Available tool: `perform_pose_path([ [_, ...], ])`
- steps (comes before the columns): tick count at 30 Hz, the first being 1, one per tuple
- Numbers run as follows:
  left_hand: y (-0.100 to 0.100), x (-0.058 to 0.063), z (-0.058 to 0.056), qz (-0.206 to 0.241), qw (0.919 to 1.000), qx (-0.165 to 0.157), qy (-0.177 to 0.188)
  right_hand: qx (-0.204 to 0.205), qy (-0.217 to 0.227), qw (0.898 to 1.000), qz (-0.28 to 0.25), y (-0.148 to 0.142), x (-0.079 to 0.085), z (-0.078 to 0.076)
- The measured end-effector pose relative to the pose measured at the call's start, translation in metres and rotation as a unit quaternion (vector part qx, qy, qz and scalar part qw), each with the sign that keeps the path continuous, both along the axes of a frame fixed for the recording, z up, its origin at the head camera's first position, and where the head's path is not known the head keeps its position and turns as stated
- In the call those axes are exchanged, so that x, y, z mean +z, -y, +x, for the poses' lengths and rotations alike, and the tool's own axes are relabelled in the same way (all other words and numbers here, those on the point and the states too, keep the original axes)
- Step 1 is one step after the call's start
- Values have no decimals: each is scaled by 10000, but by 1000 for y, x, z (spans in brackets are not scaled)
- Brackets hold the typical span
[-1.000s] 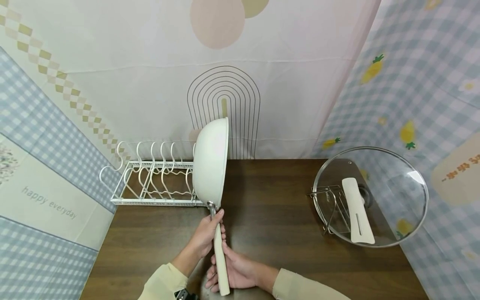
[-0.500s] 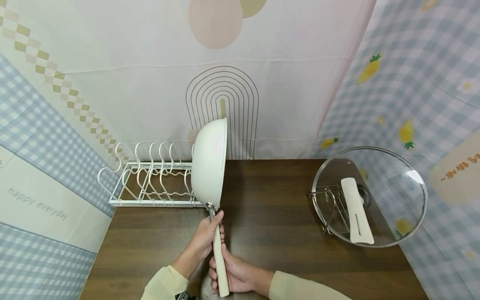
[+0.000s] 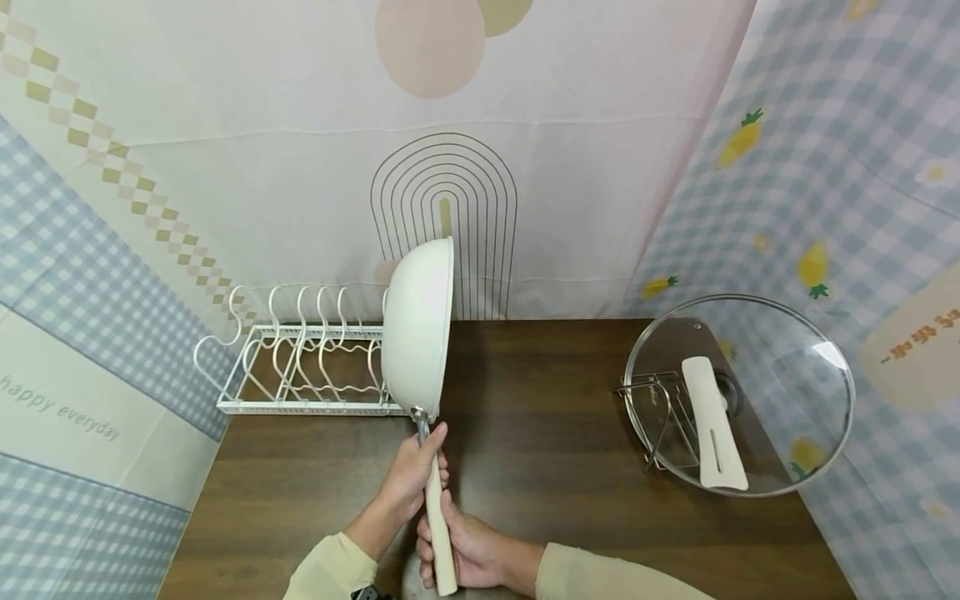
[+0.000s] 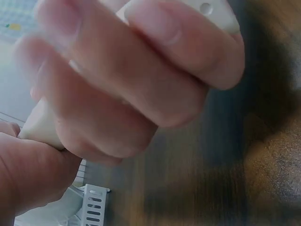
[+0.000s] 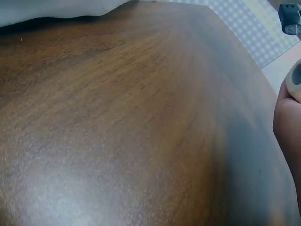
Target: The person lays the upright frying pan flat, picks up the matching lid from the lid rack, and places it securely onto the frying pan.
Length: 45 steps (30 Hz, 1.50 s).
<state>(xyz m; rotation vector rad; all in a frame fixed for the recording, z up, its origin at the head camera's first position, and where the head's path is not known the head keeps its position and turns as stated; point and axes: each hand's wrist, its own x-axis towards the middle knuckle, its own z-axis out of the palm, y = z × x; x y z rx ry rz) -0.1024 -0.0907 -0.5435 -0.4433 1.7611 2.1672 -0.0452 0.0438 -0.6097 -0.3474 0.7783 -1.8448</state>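
Note:
A white wok [image 3: 415, 325] stands tilted up on its side at the right end of a white wire pan rack [image 3: 315, 407], its rim facing right. Its cream handle [image 3: 442, 550] points down toward the person. The left hand [image 3: 411, 471] grips the handle near its metal neck, with the thumb along the top. Close up in the left wrist view, the curled fingers [image 4: 127, 84] wrap round the handle. Lower down, the right hand [image 3: 476, 546] holds the handle near its end, fingers curled beneath it. Only a sliver of hand and the handle's end [image 5: 295, 77] show in the right wrist view.
A large glass lid [image 3: 795, 408] with a cream grip [image 3: 714, 421] leans on a small wire stand [image 3: 660, 383] at the right. Both stand on the brown wooden table [image 3: 540, 433]. Printed cloth [image 3: 585, 192] hangs behind and at both sides.
The right hand's fingers have curled in from looser to closer round the handle's end. The wok and left hand stay nearly where they were, and the head view has shifted slightly.

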Motion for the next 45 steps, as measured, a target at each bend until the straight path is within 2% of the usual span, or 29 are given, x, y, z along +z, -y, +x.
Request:
perform_pose_path([
  [10,-1,1,-3,-241,9994,-11,-228,-538,108,9982,261,6,4,7],
  [16,-3,1,-1,-273,9993,68,-262,-666,182,9971,332,7,5,9],
  [29,-5,2,1,-268,9990,177,-298,-509,243,9980,293,7,5,9],
  [45,-6,2,3,-189,9987,125,-456,-556,-76,9983,-142,5,4,11],
])
